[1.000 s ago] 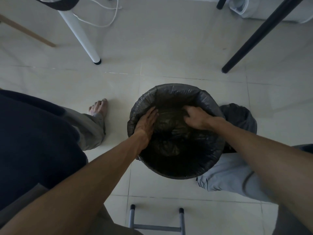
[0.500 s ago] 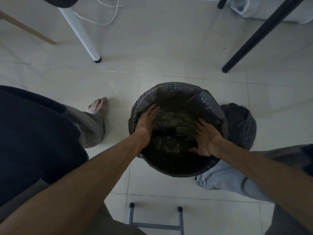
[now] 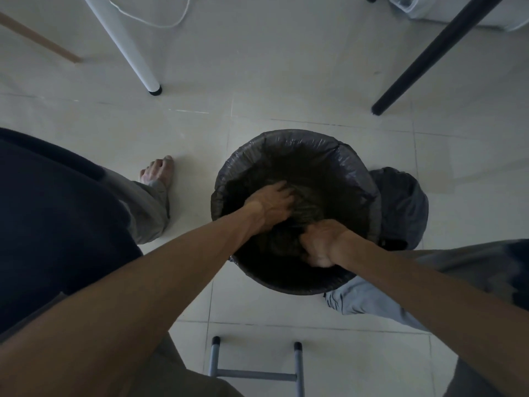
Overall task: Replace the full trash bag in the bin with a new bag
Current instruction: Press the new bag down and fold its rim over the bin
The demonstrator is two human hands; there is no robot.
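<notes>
1. The right hand [image 3: 322,243], flat against the liner half a second ago, is now curling into a fist low in the bin [image 3: 289,285], seemingly bunching plastic; dim light hides what its grip is holding.
2. The left hand [image 3: 272,207] is pressing deeper, fingers spread loosely, gripping nothing.
3. The new bag [image 3: 300,150] is lining the bin, folded over its rim.
4. The full bag [image 3: 403,207] is sitting on the floor beside it, so seating is nearly finished.

Single head-worn view, looking steeply down, close over the bin [image 3: 355,167], tiled floor [image 3: 257,67]
</notes>
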